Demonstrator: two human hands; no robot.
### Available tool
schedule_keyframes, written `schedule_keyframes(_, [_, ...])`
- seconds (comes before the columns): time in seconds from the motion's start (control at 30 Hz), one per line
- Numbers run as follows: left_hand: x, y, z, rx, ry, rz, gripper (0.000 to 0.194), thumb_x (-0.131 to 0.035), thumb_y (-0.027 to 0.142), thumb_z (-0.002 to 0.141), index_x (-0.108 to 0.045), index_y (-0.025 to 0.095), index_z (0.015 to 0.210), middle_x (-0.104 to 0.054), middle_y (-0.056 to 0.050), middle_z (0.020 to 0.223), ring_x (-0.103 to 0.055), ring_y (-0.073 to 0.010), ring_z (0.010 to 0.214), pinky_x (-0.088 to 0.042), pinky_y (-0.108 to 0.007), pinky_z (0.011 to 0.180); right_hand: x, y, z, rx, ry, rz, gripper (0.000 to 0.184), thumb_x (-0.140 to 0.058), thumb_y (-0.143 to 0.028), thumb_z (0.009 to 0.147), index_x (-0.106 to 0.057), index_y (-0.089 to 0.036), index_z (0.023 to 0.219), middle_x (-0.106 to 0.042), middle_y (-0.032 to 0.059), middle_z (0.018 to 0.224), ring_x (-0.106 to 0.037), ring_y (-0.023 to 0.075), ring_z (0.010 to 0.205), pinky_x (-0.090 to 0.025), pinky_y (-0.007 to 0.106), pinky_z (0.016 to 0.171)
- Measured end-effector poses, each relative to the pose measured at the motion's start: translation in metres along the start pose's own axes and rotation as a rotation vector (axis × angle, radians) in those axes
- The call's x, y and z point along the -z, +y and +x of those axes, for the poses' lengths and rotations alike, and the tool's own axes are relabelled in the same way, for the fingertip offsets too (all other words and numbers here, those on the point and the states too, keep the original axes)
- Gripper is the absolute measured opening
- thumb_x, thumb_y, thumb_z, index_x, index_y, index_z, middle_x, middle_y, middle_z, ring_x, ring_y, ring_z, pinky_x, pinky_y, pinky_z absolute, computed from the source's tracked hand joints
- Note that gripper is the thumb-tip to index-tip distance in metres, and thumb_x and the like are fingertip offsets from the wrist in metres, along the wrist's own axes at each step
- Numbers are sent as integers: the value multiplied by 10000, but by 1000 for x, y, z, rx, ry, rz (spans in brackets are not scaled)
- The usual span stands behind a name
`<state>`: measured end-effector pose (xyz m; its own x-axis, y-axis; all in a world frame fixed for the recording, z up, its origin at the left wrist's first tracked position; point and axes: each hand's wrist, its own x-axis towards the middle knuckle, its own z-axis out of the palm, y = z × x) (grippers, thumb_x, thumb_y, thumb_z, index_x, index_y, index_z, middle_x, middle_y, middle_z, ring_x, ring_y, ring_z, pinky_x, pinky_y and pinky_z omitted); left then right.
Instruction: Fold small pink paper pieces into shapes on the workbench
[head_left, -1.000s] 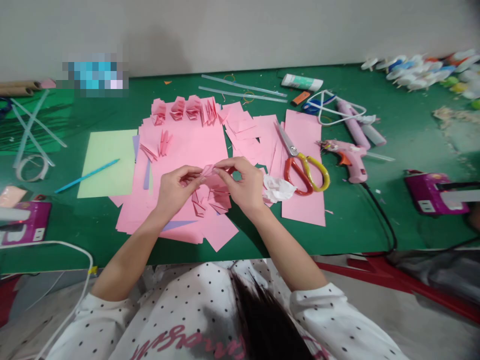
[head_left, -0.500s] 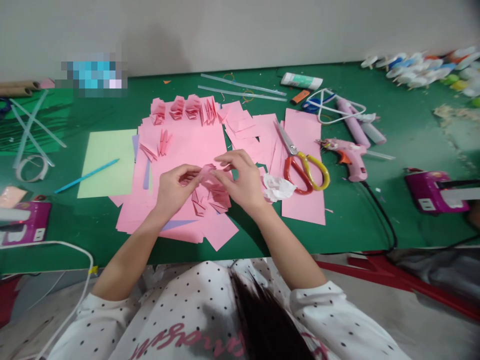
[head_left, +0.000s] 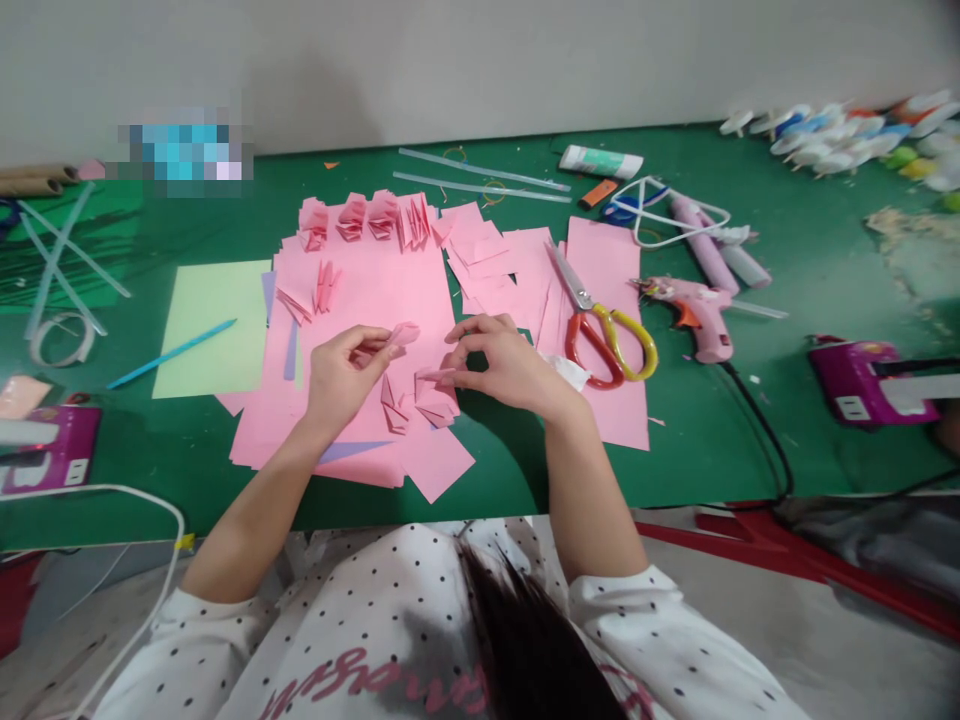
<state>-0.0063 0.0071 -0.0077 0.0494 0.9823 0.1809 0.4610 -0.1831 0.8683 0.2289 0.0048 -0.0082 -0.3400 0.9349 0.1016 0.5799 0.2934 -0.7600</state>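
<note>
My left hand [head_left: 346, 372] is closed in a pinch on a small folded pink paper piece [head_left: 405, 334], held just above the pink sheets [head_left: 367, 290]. My right hand [head_left: 504, 362] rests lower and to the right, its fingers curled and pinching another folded pink piece [head_left: 437, 378] on the sheets. A few more folded pink pieces [head_left: 396, 405] lie between and below the two hands. A row of finished accordion-folded pink pieces [head_left: 367, 216] lies at the far edge of the sheets.
Scissors [head_left: 604, 328] with red and yellow handles lie right of my right hand, beside crumpled white paper [head_left: 571, 372]. A pink glue gun [head_left: 694, 312], glue stick [head_left: 601, 161], clear glue rods [head_left: 480, 178], light green sheet [head_left: 211, 325] with blue pencil [head_left: 171, 353] lie on the green table [head_left: 787, 440].
The hands have parted: my right hand moved down and to the right onto a folded piece on the sheets, while my left hand kept the small folded piece lifted.
</note>
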Motion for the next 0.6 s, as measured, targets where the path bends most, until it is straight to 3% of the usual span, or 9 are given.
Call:
schedule_keyframes(0.1, [-1, -1, -1, 0, -11, -15, 271, -805, 452, 807, -769, 204, 911, -792, -43, 876, -726, -165, 740, -603, -291, 710, 6, -9, 1, -120, 21, 234, 216, -765, -415, 843, -709, -220, 770, -730, 22, 811, -664, 190, 764, -549, 401, 774])
schedule_keyframes(0.17, [-1, -2, -1, 7, -28, -41, 254, -808, 429, 808, -771, 203, 918, -793, -44, 869, -736, -171, 758, -606, -292, 723, 5, -14, 2, -147, 81, 332, 201, -766, -401, 838, -706, -210, 817, -727, 5, 763, -648, 155, 669, -540, 340, 683])
schedule_keyframes(0.4, [-2, -3, -3, 12, -121, -112, 199, -797, 350, 818, -774, 197, 944, -798, -50, 894, -753, -185, 793, -629, -310, 763, -16, -20, 8, -80, 261, 229, 85, -719, -306, 878, -744, -227, 895, -777, 20, 859, -694, 173, 758, -550, 332, 721])
schedule_keyframes(0.6, [-3, -7, -3, 18, -134, -117, 198, -787, 320, 819, -775, 193, 970, -798, -46, 927, -755, -187, 830, -642, -317, 811, -23, -20, 8, -35, 286, 121, 75, -707, -290, 887, -686, -219, 901, -765, 17, 828, -701, 168, 729, -554, 307, 697])
